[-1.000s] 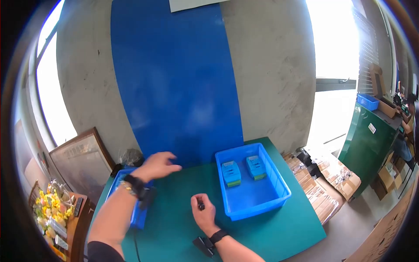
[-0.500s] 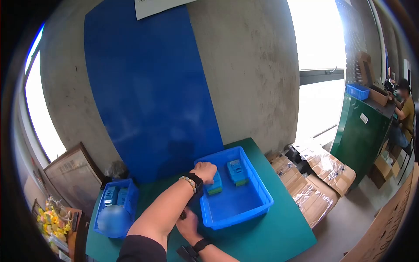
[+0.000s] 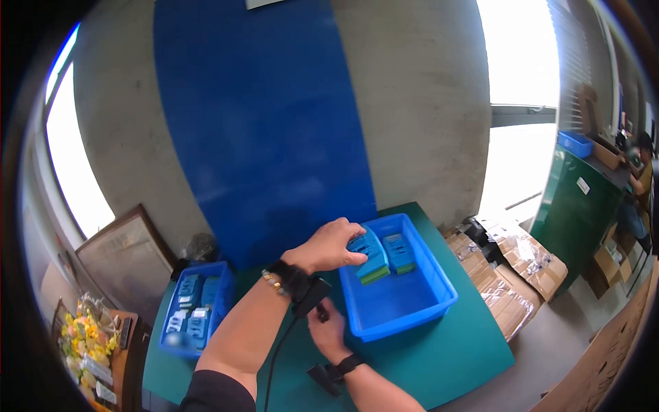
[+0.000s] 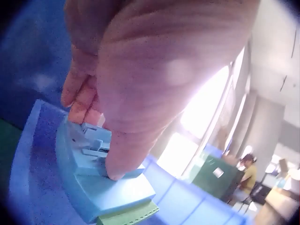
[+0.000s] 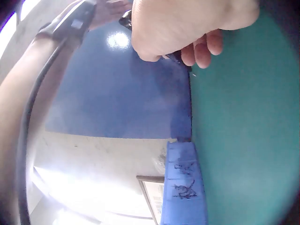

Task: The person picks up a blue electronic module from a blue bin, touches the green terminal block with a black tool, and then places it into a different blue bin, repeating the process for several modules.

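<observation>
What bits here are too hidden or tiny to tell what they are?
The small dark thing in the right hand: right wrist view, fingers cover most of it.
The parts in the left bin: head view, too small.
Top of the blue module: left wrist view, the left hand covers it.

Right hand (image 3: 328, 333) half behind left wrist (image 3: 294, 280); dark item (image 5: 174, 57) (unidentifiable) mostly under fingers (image 5: 202, 49).

Blue-and-green module (image 3: 369, 255), blue bin (image 3: 405, 302), green table (image 3: 446, 357)

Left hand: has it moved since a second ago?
Yes. The left hand went rightward, from beside the left blue bin to the right blue bin, now gripping a blue module.
</observation>
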